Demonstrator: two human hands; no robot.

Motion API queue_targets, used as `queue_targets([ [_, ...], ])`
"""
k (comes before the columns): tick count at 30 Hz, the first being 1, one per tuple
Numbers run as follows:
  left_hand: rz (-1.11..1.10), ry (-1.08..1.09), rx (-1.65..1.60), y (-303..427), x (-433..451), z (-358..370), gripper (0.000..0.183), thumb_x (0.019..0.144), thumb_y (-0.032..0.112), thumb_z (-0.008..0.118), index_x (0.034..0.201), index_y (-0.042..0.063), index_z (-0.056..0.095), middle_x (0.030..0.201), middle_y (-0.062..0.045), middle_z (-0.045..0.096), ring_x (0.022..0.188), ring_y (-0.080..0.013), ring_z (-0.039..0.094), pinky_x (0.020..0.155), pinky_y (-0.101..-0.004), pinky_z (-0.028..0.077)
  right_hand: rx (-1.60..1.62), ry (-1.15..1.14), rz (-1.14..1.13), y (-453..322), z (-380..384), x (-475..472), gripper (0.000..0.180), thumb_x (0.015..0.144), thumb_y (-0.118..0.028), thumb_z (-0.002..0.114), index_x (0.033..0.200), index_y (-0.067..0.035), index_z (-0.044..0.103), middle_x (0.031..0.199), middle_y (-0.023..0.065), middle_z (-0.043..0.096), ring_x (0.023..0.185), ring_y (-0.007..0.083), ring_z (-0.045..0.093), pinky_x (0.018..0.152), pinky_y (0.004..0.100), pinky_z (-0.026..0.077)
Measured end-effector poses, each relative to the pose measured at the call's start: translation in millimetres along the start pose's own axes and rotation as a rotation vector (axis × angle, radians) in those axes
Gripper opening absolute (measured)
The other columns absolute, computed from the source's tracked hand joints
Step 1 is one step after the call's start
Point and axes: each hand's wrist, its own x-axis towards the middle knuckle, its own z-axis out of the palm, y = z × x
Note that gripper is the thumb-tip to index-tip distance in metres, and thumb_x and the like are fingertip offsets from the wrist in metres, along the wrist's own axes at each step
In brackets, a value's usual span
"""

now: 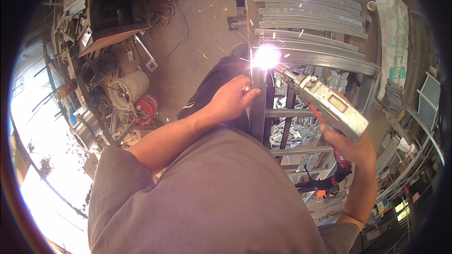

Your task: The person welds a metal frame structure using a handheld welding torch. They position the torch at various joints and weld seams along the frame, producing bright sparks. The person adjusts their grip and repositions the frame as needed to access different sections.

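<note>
My right hand (348, 141) grips a worn, silver metal-bodied welding torch (330, 102), whose tip points up and to the left at a bright arc throwing sparks. The glare hides the spot being struck, at the corner where a metal bar of the frame (259, 113) meets the stack of metal bars (310, 17). My left hand (235, 98) is beside the frame's left edge, below the arc, fingers curled and thumb towards the bar. Whether it grips the edge or only rests against it cannot be told. A dark cable bundle runs from the torch below my right hand.
Cast metal ornaments (295, 127) lie beneath the frame. On the left are a white bucket (136, 84), a red bucket (146, 108), a wire spool (84, 128) and a dark cabinet with a red top (120, 7). Cables (167, 10) trail over the floor. A long white sack (392, 38) lies at right.
</note>
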Motion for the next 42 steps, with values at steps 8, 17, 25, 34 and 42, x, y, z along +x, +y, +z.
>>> queue_targets([
  [8, 0.022, 0.01, -0.059, 2.0, -0.9, 0.1, 0.037, 0.101, 0.036, 0.061, 0.111, 0.001, 0.062, 0.104, -0.018, 0.062, 0.102, -0.0393, 0.061, 0.088, -0.0476, 0.049, 0.0, 0.067, -0.062, 3.6, 3.1, -2.8, 0.056, 0.088, -0.011, 0.081, 0.138, 0.0, 0.059, 0.106, 0.0012, 0.069, 0.091, 0.0075, 0.06, 0.079, 0.025, 0.052],
  [17, 0.047, 0.028, -0.086, 1.2, 1.5, -0.1, 0.035, 0.099, 0.033, 0.066, 0.107, -0.001, 0.062, 0.102, -0.021, 0.06, 0.097, -0.0414, 0.06, 0.085, -0.0478, 0.048, 0.112, 0.105, 0.075, 27.6, -5.3, -33.3, 0.043, 0.087, -0.008, 0.08, 0.125, -0.001, 0.063, 0.096, 0.0024, 0.07, 0.085, 0.0106, 0.065, 0.073, 0.0265, 0.054],
  [25, 0.041, 0.047, -0.117, -4.3, 1.6, 5.9, 0.035, 0.098, 0.032, 0.067, 0.095, -0.002, 0.057, 0.093, -0.02, 0.056, 0.087, -0.0406, 0.057, 0.079, -0.0481, 0.047, 0.471, 0.204, 0.196, 55.5, 33.2, -80.9, 0.037, 0.086, -0.005, 0.079, 0.12, -0.002, 0.065, 0.099, 0.003, 0.07, 0.081, 0.0109, 0.065, 0.071, 0.0272, 0.055],
  [34, 0.144, 0.164, 0.051, -11.8, 2.1, 14.7, 0.039, 0.101, 0.033, 0.064, 0.09, -0.003, 0.056, 0.095, -0.023, 0.056, 0.09, -0.0419, 0.057, 0.084, -0.0479, 0.048, 0.5, 0.201, 0.251, 143.6, 104.9, -116.8, 0.04, 0.085, -0.009, 0.077, 0.122, -0.001, 0.063, 0.093, 0.0042, 0.069, 0.072, 0.0111, 0.064, 0.062, 0.0287, 0.053],
  [42, 0.112, 0.144, -0.013, -17.4, 6.6, 16.8, 0.046, 0.102, 0.041, 0.061, 0.089, -0.004, 0.058, 0.093, -0.022, 0.058, 0.09, -0.0357, 0.058, 0.084, -0.0457, 0.048, 0.664, 0.206, 0.04, 172.6, 138.9, -107.6, 0.035, 0.087, -0.009, 0.073, 0.12, -0.001, 0.063, 0.087, 0.0034, 0.067, 0.067, 0.0113, 0.062, 0.061, 0.0301, 0.053],
])
